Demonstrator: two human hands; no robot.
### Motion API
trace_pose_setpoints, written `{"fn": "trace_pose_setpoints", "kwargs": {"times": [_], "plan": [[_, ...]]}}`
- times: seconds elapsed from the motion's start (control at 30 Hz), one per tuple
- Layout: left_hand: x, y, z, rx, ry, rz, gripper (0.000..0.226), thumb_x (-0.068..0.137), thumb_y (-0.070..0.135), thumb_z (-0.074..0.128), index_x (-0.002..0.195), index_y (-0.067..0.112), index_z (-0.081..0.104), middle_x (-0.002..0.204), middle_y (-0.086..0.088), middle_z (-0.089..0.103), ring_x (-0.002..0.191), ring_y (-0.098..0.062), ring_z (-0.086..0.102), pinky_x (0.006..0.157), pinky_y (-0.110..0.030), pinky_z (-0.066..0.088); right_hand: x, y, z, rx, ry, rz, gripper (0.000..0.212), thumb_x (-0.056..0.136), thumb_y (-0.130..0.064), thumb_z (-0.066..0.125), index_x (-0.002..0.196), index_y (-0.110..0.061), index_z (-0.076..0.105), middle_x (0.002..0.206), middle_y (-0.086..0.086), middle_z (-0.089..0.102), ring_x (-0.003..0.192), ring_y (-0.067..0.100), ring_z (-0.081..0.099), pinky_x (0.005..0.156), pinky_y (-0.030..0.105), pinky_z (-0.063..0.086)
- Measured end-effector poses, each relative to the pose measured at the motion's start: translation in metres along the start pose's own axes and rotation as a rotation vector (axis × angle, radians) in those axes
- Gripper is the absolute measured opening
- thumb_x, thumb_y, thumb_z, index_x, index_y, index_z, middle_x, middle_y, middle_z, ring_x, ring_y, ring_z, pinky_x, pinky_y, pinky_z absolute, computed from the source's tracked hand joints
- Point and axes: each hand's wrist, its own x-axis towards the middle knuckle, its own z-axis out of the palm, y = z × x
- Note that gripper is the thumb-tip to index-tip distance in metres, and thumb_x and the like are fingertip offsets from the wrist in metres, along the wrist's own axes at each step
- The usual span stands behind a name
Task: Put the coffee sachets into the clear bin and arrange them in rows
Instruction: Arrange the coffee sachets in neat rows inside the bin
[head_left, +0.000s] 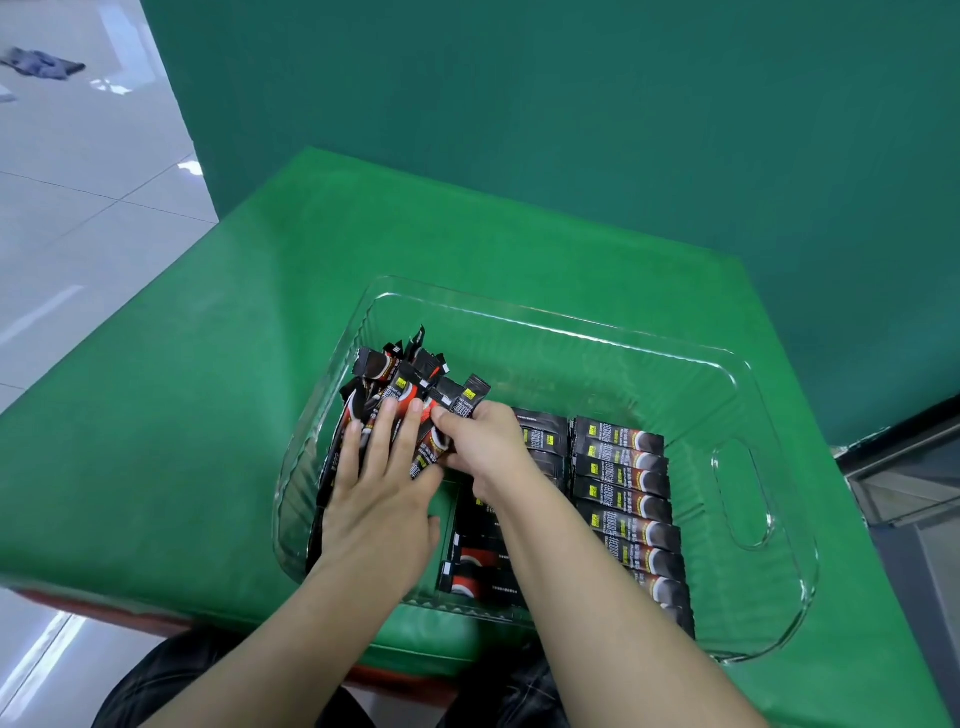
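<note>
Two bare forearms reaching in over the near rim of the clear ribbed plastic bin (748, 364) on the green-covered worktop (208, 415). Risk from here: loose pile of black-and-red coffee sachets (400, 384), leaning on the bin's left wall, likely to slump across the tidy row of sachets (631, 499) at right if one is tugged out too fast. Left hand (379, 499) spread flat, fingers straight, pressing the pile. Right hand (483, 441) curled, pinching one sachet at the pile's edge. More sachets lying flat under the right wrist, partly hidden.
</note>
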Motion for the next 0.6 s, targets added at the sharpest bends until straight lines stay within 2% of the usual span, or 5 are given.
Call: {"fn": "trace_pose_setpoints", "kwargs": {"times": [0.17, 0.3, 0.4, 0.53, 0.6], "plan": [[0.001, -0.001, 0.001, 0.017, -0.009, -0.004, 0.044, 0.044, 0.034, 0.085, 0.085, 0.025, 0.072, 0.148, -0.019, 0.039, 0.14, -0.037, 0.031, 0.116, -0.051, 0.0, 0.009, 0.01, 0.001, 0.077, 0.126, -0.095, 0.036, 0.067, -0.036, 0.065, 0.083, -0.005, 0.058, 0.096, 0.026, 0.066, 0.075, 0.029, 0.062, 0.079, 0.059, 0.052], [0.0, -0.001, 0.001, 0.012, -0.089, -0.011, 0.051, 0.05, 0.039, 0.082, 0.099, 0.028, 0.074, 0.151, -0.016, 0.036, 0.142, -0.034, 0.028, 0.116, -0.051, 0.0, 0.009, 0.009, -0.006, 0.196, 0.233, -0.113, 0.017, 0.077, -0.025, 0.066, 0.078, -0.012, 0.055, 0.09, 0.023, 0.066, 0.076, 0.029, 0.061, 0.081, 0.058, 0.051], [0.001, -0.001, -0.002, 0.022, -0.108, -0.024, 0.053, 0.053, 0.04, 0.08, 0.104, 0.029, 0.073, 0.152, -0.015, 0.033, 0.143, -0.033, 0.025, 0.116, -0.05, -0.003, 0.006, 0.007, -0.006, 0.276, 0.178, -0.111, 0.012, 0.077, -0.021, 0.067, 0.08, -0.013, 0.058, 0.086, 0.014, 0.068, 0.079, 0.027, 0.064, 0.083, 0.052, 0.053], [0.002, 0.002, -0.007, 0.097, -0.154, -0.009, 0.047, 0.076, 0.045, 0.063, 0.121, 0.032, 0.059, 0.16, -0.012, 0.002, 0.148, -0.029, -0.006, 0.11, -0.049, -0.023, -0.001, 0.004, 0.003, 0.306, 0.035, -0.105, 0.014, 0.081, -0.011, 0.07, 0.094, -0.009, 0.066, 0.091, 0.005, 0.071, 0.084, 0.018, 0.066, 0.077, 0.031, 0.052], [0.002, 0.001, -0.007, 0.094, -0.19, -0.039, 0.045, 0.066, 0.044, 0.071, 0.109, 0.031, 0.067, 0.158, -0.013, 0.018, 0.147, -0.03, 0.007, 0.114, -0.049, -0.017, -0.004, 0.006, 0.008, 0.303, -0.002, -0.084, 0.014, 0.082, -0.012, 0.069, 0.094, -0.005, 0.066, 0.09, 0.007, 0.067, 0.084, 0.018, 0.063, 0.079, 0.031, 0.05]]}}
